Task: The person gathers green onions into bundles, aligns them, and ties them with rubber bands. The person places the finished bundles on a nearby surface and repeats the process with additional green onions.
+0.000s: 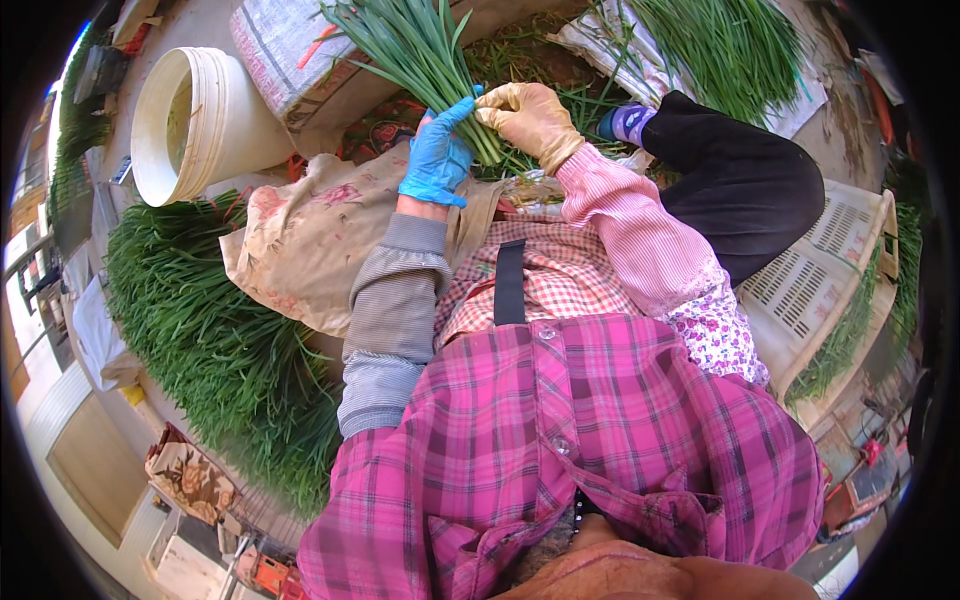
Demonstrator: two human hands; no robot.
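Note:
My left hand (441,159), in a blue disposable glove, grips a bunch of garlic chives (420,56) around its lower part. The leaves fan out up and to the left, and the pale cut stem ends point down to the right. At the right side of the stems is my right hand (534,124), in a tan rubber glove. Its thumb and forefinger are bent together against the bunch. Whether they pinch a single stalk is too small to tell. A floral cloth (322,225) lies over my lap below the left hand.
A white plastic bucket (251,124) lies tilted at upper left, beside a woven sack (281,56). Large heaps of garlic chives lie at left (217,337) and upper right (727,52). Loose trimmings (525,56) cover the ground ahead. A slotted plastic crate (795,277) stands at right.

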